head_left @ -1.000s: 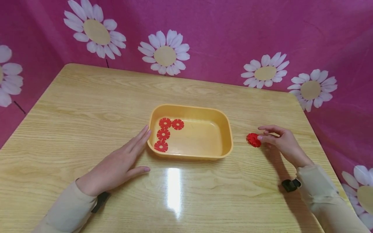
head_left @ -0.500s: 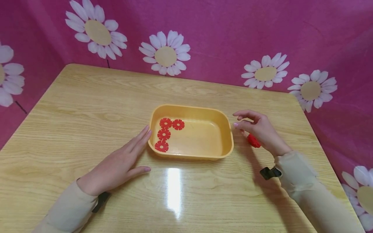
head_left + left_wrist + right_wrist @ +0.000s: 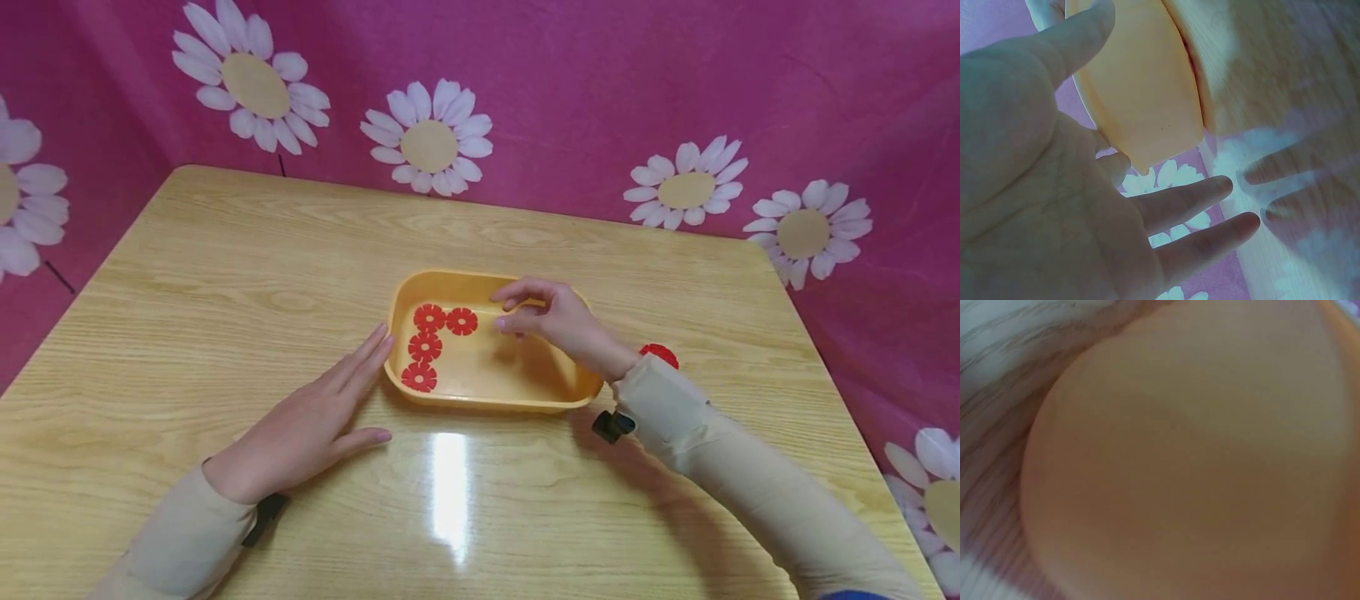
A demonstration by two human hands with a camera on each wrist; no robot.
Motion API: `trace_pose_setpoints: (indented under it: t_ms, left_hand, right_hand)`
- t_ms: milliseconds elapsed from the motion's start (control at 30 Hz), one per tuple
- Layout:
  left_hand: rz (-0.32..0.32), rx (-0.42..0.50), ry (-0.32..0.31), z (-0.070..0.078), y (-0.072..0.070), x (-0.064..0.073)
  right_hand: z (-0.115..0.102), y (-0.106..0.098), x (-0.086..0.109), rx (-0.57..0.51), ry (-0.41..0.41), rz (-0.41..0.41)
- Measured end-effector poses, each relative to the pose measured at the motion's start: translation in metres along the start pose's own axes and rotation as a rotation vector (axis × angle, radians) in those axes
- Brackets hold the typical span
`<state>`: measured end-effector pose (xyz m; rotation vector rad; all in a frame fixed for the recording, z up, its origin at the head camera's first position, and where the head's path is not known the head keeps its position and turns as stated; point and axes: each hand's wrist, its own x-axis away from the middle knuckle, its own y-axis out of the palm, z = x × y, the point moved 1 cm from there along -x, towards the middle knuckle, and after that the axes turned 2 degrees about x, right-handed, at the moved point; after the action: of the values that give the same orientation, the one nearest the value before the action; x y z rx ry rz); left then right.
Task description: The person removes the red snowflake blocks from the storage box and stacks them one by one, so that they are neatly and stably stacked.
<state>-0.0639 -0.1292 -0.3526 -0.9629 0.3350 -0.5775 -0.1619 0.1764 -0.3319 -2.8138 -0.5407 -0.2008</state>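
In the head view, a yellow plastic tub (image 3: 525, 406) holds several red notched building discs (image 3: 425, 347), set in a row along its left side with one beside the far end. The left hand (image 3: 300, 433) rests with straight fingers against the tub's left wall; the left wrist view shows its open palm (image 3: 1041, 181) beside the tub (image 3: 1141, 75). Over the tub's right half reaches the right hand (image 3: 558, 323), thumb and fingers bent, close to the far disc. I cannot tell whether it holds a disc. The right wrist view has only the blurred tub (image 3: 1191, 456).
More red discs lie in a small pile (image 3: 662, 354) to the right of the tub, partly hidden behind the right forearm. The wooden table (image 3: 247, 250) meets a magenta cloth (image 3: 555, 92) with white flowers at its back edge.
The right hand has left the red pile and moved left, over the tub's rim and into the space above it. The left hand and the discs in the tub stay put.
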Motion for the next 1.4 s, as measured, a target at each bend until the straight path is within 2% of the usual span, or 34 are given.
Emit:
trace_pose_setpoints:
  t_ms: [333,533,800,1200,1400]
  left_hand:
    - [-0.005,-0.007,-0.011,0.0,0.002,-0.001]
    - [-0.003,-0.008,-0.014,0.0,0.0,0.001]
    - [-0.008,-0.001,-0.014,0.001,0.0,0.0]
    - [-0.003,0.004,-0.004,0.0,0.0,0.0]
    - [0.0,0.003,0.004,0.0,0.001,0.0]
  right_hand:
    - [0.013,0.026,-0.02,0.042,0.037,0.042]
    - [0.017,0.037,-0.028,0.141,0.058,0.069]
    - [0.019,0.044,-0.032,0.239,0.139,0.098]
    - [0.017,0.047,-0.031,0.345,0.112,0.078]
    - [0.014,0.05,-0.028,0.487,0.019,0.067]
